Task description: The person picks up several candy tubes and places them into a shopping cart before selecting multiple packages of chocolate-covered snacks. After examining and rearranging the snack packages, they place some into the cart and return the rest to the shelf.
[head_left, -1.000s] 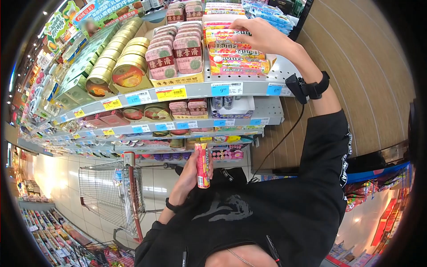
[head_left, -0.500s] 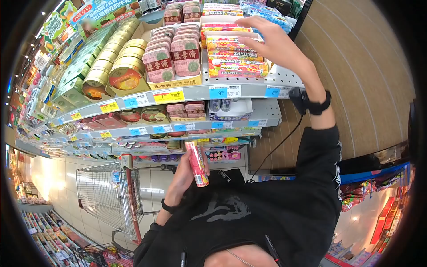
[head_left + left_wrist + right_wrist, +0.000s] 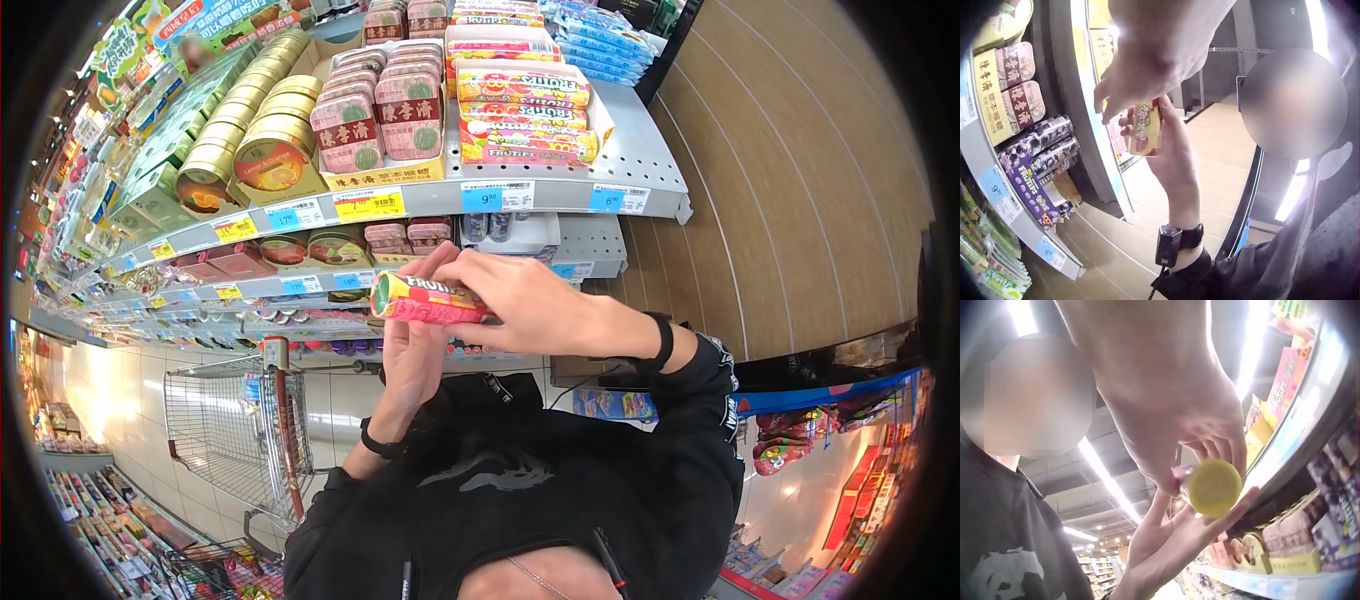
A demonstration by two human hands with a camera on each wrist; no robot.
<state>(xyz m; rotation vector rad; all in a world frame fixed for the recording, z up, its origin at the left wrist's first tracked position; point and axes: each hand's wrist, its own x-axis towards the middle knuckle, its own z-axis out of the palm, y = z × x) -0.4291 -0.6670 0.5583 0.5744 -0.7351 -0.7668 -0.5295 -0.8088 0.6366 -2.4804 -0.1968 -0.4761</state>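
Note:
A pink and yellow roll of Frutips candy [image 3: 425, 300] lies sideways before the chest, its green round end facing left in the head view. My right hand [image 3: 530, 305] grips it from the right side. My left hand [image 3: 412, 352] is under and behind the roll, its fingers stretched upward. In the right wrist view the roll's yellow end [image 3: 1215, 487] shows between my right hand [image 3: 1166, 394] above and the extended fingers of my left hand [image 3: 1169, 544] below. The left wrist view has the roll [image 3: 1144, 128] in my right hand [image 3: 1175, 147], with my left hand [image 3: 1154, 56] above.
Ahead, a shelf holds a carton of Frutips rolls [image 3: 525, 115], pink tins [image 3: 408, 115] and round gold tins [image 3: 275, 155]. Purple Frutips packs [image 3: 1038, 181] sit on a lower shelf. A shopping cart [image 3: 240, 430] stands to the left; a wood-look panel [image 3: 790, 200] is at right.
My right hand has come down from the Frutips carton on the shelf and now grips the candy roll. The roll has turned from upright to sideways and risen; the left hand's fingers have straightened.

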